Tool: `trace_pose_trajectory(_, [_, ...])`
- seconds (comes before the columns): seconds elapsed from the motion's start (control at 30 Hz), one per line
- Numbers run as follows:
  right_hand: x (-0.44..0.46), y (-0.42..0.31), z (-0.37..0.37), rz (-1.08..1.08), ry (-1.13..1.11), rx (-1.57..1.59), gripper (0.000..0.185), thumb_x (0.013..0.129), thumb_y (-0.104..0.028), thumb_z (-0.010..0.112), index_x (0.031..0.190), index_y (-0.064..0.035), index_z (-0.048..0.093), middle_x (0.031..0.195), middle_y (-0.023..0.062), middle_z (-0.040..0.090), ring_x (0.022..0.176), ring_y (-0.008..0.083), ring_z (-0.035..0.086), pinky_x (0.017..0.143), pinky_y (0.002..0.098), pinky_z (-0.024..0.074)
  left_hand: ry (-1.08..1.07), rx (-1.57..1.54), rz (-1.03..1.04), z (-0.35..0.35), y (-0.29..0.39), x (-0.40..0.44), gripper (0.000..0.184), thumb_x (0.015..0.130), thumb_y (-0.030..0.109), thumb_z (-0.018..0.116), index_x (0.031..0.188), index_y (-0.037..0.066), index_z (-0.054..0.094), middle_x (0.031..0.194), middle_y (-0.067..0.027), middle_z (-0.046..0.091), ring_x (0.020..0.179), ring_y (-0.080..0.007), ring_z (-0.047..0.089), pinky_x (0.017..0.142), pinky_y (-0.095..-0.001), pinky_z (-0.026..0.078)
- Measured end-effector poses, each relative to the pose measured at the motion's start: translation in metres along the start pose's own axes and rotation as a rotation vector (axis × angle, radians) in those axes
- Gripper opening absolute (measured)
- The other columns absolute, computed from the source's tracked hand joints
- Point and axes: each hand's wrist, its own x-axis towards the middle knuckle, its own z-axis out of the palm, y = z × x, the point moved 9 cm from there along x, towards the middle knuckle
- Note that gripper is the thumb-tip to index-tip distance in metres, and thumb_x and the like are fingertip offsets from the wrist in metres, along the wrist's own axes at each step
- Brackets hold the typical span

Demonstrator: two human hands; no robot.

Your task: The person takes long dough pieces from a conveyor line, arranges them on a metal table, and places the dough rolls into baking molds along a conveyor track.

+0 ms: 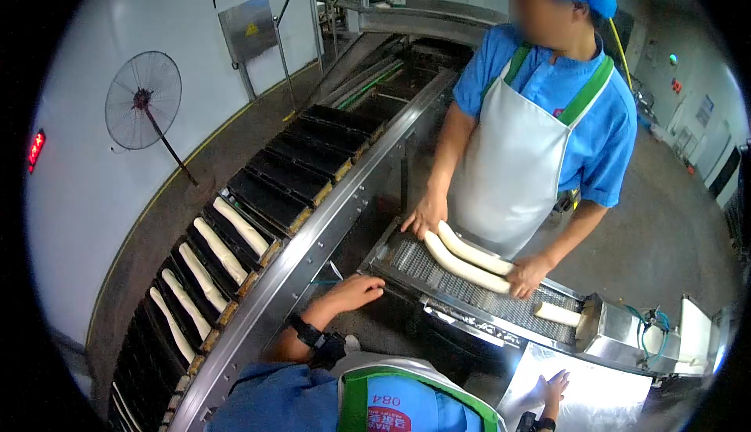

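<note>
My left hand (352,293) reaches out beside the near end of a mesh conveyor (403,258), its fingers stretched out and nothing seen in them. My right hand (556,387) is over a shiny metal sheet (602,389) with its fingers spread. Across from me, a co-worker (524,119) holds two long dough rolls (465,264) on the mesh, one hand at each end. A shorter dough piece (558,314) sticks out of a metal housing (618,326) on the right. Near my left hand is a thin pale strip (335,270) I cannot identify.
A line of dark pans (293,174) runs diagonally on the left behind a steel rail (328,217). Several pans hold long dough strips (219,250). A standing fan (143,99) and a metal cabinet (249,28) stand by the wall. Railings rise at the back.
</note>
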Motion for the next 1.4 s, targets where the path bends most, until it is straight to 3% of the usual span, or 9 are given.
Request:
trace_pose_trajectory(0.07, [-0.009, -0.007, -0.014, 0.016, 0.000, 0.077, 0.086, 0.066, -0.040, 0.059, 0.129, -0.0046, 0.013, 0.134, 0.0163, 0.014, 0.122, 0.0343, 0.014, 0.099, 0.0434, 0.0173, 0.071, 0.085, 0.024, 0.004, -0.001, 0.009, 0.033, 0.079, 0.029, 0.048, 0.104, 0.008, 0.052, 0.106, -0.0122, 0.050, 0.101, -0.0277, 0.043, 0.085, -0.0357, 0.035])
trace_pose_trajectory(0.23, [0.034, 0.031, 0.005, -0.083, 0.073, 0.020, 0.072, 0.071, -0.033, 0.055, 0.129, -0.0104, 0.019, 0.134, 0.0132, 0.015, 0.122, 0.0346, 0.015, 0.099, 0.0415, 0.0182, 0.304, 0.263, -0.223, 0.002, -0.057, 0.020, 0.045, 0.075, 0.031, 0.052, 0.115, 0.013, 0.043, 0.126, -0.0115, 0.031, 0.116, -0.0303, 0.026, 0.092, -0.0450, 0.023])
trace_pose_trajectory(0.5, [0.058, 0.046, 0.009, -0.188, 0.064, -0.061, 0.072, 0.073, -0.038, 0.052, 0.128, -0.0055, 0.018, 0.132, 0.0198, 0.016, 0.123, 0.0296, 0.015, 0.100, 0.0408, 0.0151, 0.701, 0.643, -0.488, -0.043, -0.107, -0.004, 0.070, 0.068, 0.027, 0.061, 0.125, 0.006, 0.026, 0.132, -0.0125, 0.020, 0.122, -0.0290, 0.018, 0.097, -0.0434, 0.016])
trace_pose_trajectory(0.7, [0.048, 0.059, 0.028, -0.181, 0.052, -0.001, 0.072, 0.073, -0.039, 0.054, 0.127, -0.0043, 0.022, 0.131, 0.0234, 0.017, 0.121, 0.0334, 0.019, 0.098, 0.0420, 0.0166, 0.896, 0.713, -0.472, -0.084, -0.136, -0.022, 0.066, 0.072, 0.022, 0.057, 0.126, 0.003, 0.023, 0.128, -0.0131, 0.029, 0.121, -0.0250, 0.022, 0.097, -0.0419, 0.016])
trace_pose_trajectory(0.9, [0.025, 0.080, 0.044, -0.101, 0.046, 0.039, 0.077, 0.069, -0.047, 0.057, 0.125, -0.0040, 0.027, 0.130, 0.0203, 0.022, 0.120, 0.0333, 0.020, 0.098, 0.0413, 0.0187, 0.898, 0.838, -0.349, -0.072, -0.180, -0.020, 0.074, 0.063, 0.024, 0.065, 0.125, 0.008, 0.027, 0.116, -0.0126, 0.038, 0.109, -0.0263, 0.034, 0.088, -0.0416, 0.025])
trace_pose_trajectory(0.97, [0.049, 0.119, 0.074, -0.171, 0.100, -0.179, 0.078, 0.067, -0.045, 0.058, 0.125, -0.0039, 0.026, 0.130, 0.0206, 0.022, 0.120, 0.0343, 0.021, 0.098, 0.0403, 0.0198, 0.838, 0.863, -0.504, -0.068, -0.194, -0.015, 0.078, 0.064, 0.027, 0.065, 0.127, 0.008, 0.023, 0.121, -0.0125, 0.035, 0.112, -0.0257, 0.033, 0.090, -0.0423, 0.023])
trace_pose_trajectory(1.0, [0.003, 0.091, 0.032, 0.026, 0.048, -0.031, 0.081, 0.068, -0.052, 0.055, 0.128, -0.0086, 0.021, 0.132, 0.0204, 0.017, 0.122, 0.0330, 0.017, 0.098, 0.0406, 0.0195, 0.792, 0.871, -0.492, -0.067, -0.192, -0.013, 0.080, 0.065, 0.030, 0.064, 0.128, 0.009, 0.021, 0.122, -0.0115, 0.034, 0.114, -0.0240, 0.030, 0.091, -0.0415, 0.022])
trace_pose_trajectory(1.23, [-0.004, 0.006, -0.003, -0.212, 0.128, 0.043, 0.051, 0.065, -0.037, 0.063, 0.105, -0.0115, 0.046, 0.118, 0.0191, 0.039, 0.101, 0.0378, 0.044, 0.084, 0.0410, 0.0388, 0.661, 0.783, -0.535, -0.060, -0.197, -0.008, 0.083, 0.070, 0.033, 0.059, 0.131, 0.008, 0.007, 0.132, -0.0135, 0.021, 0.124, -0.0227, 0.013, 0.098, -0.0426, 0.010])
trace_pose_trajectory(1.4, [-0.019, -0.055, -0.027, -0.230, 0.009, 0.114, 0.061, 0.067, -0.035, 0.061, 0.119, -0.0182, 0.035, 0.127, 0.0172, 0.028, 0.107, 0.0415, 0.036, 0.084, 0.0479, 0.0364, 0.570, 0.701, -0.510, -0.060, -0.205, -0.005, 0.085, 0.070, 0.024, 0.060, 0.131, 0.010, 0.003, 0.134, -0.0149, 0.016, 0.125, -0.0258, 0.010, 0.098, -0.0424, 0.010])
